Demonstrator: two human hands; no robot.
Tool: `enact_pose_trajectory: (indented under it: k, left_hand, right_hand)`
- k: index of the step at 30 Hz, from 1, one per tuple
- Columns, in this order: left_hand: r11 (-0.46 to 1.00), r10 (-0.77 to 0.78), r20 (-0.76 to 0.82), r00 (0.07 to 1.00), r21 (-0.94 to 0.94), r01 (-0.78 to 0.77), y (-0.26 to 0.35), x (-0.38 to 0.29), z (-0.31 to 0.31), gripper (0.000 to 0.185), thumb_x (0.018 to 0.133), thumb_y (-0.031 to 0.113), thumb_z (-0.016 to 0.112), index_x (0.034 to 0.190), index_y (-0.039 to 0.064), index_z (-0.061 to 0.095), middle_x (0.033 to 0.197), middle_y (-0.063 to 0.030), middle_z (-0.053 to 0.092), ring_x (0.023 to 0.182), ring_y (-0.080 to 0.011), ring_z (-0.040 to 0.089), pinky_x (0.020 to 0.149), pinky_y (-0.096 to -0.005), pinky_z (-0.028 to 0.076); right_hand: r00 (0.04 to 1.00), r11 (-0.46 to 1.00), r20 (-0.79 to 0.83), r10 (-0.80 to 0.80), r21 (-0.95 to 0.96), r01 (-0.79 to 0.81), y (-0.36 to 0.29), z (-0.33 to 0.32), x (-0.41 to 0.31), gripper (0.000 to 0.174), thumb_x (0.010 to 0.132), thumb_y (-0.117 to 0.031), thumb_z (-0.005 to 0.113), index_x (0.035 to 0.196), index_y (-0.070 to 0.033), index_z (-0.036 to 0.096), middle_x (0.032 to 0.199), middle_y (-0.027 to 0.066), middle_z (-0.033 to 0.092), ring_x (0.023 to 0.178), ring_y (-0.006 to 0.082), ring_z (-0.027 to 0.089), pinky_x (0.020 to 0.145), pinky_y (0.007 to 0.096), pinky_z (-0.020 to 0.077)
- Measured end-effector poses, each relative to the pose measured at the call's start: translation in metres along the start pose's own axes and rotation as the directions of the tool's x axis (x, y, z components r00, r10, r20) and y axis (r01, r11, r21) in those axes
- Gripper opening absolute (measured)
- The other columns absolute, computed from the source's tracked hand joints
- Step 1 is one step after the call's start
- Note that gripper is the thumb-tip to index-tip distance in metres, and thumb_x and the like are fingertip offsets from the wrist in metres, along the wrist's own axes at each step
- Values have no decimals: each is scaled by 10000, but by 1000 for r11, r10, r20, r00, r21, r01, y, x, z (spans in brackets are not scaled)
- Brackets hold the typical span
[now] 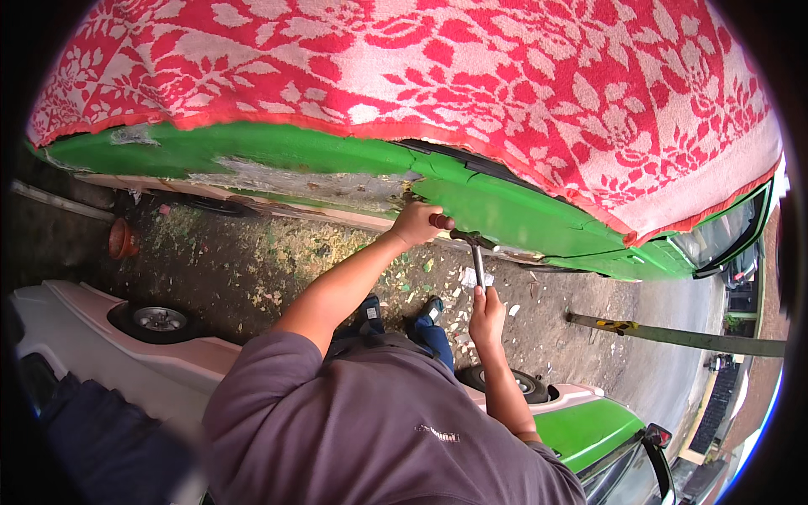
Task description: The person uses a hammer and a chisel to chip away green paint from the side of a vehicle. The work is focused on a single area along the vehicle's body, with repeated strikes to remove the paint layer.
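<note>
My left hand (pixel 416 222) is closed around the reddish-brown handle (pixel 442 221) of a hand tool, probably a chisel or scraper. Its working end is hidden behind my fingers, close to the car's lower side. In my right hand (pixel 488 317) is a hammer (pixel 478 262), gripped by its metal shaft. The hammer head lies just right of the handle's butt; whether they touch, I cannot tell. Both hands are beside a green car body panel (pixel 505 218). Left of my left hand, a long patch of the panel (pixel 309 183) shows bare grey, scraped surface with ragged paint edges.
A red and pink floral cloth (pixel 442 76) covers the car's upper part. Paint and filler flakes (pixel 284 252) litter the ground around my shoes (pixel 432 309). Behind me stands a pale and green vehicle (pixel 587 426). A post (pixel 682 341) is at right, an orange pot (pixel 121 238) at left.
</note>
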State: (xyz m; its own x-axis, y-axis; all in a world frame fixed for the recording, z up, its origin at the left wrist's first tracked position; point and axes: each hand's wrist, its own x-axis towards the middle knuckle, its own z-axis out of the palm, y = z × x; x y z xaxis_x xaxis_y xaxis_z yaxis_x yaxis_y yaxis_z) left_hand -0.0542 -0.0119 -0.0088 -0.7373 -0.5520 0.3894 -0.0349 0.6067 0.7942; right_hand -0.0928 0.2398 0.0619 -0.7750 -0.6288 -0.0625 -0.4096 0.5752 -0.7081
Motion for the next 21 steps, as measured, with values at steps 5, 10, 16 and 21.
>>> enact_pose_trajectory:
  k: [5, 10, 16, 21]
  left_hand:
    - [1000, -19, 58, 998, 5, 19, -10, -9, 0, 274, 741, 207, 679, 615, 38, 504, 594, -171, 522, 556, -363, 548, 499, -412, 394]
    - [999, -42, 50, 998, 6, 42, -5, -8, 0, 242, 720, 194, 685, 635, 38, 520, 609, -173, 533, 568, -363, 557, 508, -410, 402]
    - [1000, -13, 23, 1000, -18, 14, -14, -1, 6, 270, 736, 206, 686, 624, 36, 508, 603, -170, 535, 561, -360, 557, 510, -412, 408]
    - [999, -48, 31, 998, 9, 48, -11, -7, -2, 364, 776, 298, 670, 612, 31, 486, 590, -178, 514, 556, -371, 550, 507, -419, 406]
  right_hand:
    - [981, 978, -165, -100, 164, 127, -9, -2, -9, 314, 983, -267, 453, 813, -5, 488, 539, 134, 482, 489, 265, 526, 473, 402, 374]
    - [987, 973, -149, -57, 214, 88, -14, -11, 7, 344, 985, -287, 478, 787, -7, 456, 538, 92, 463, 473, 173, 457, 450, 368, 347]
    - [987, 984, -10, -160, -77, 159, -19, 5, 20, 346, 978, -264, 494, 790, 18, 430, 521, 196, 429, 434, 281, 408, 454, 434, 328]
    - [988, 954, -143, -55, 284, 94, -26, -14, 7, 330, 995, -252, 453, 769, -12, 454, 546, 31, 440, 492, 118, 406, 449, 332, 320]
